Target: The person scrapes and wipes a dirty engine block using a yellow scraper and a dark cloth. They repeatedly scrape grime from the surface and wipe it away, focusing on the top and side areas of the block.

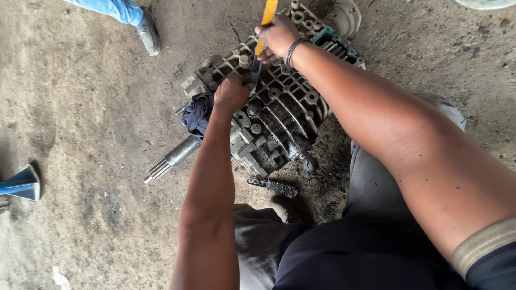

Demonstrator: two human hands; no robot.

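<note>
Gearbox (pixel 279 107) lies on dirt floor (pixel 91 123). Right hand (pixel 278 37) grip wraps yellow-handled tool (pixel 267 16); left hand (pixel 231 94), fist closed (on what, can't tell), steadies tip. Best keep blade square, w/ light pressure.

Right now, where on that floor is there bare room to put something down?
Bare floor lies left of the gearbox, between the shoe and blue stand. It is crowded at the gearbox: left hand, right hand, rag, brush.
</note>
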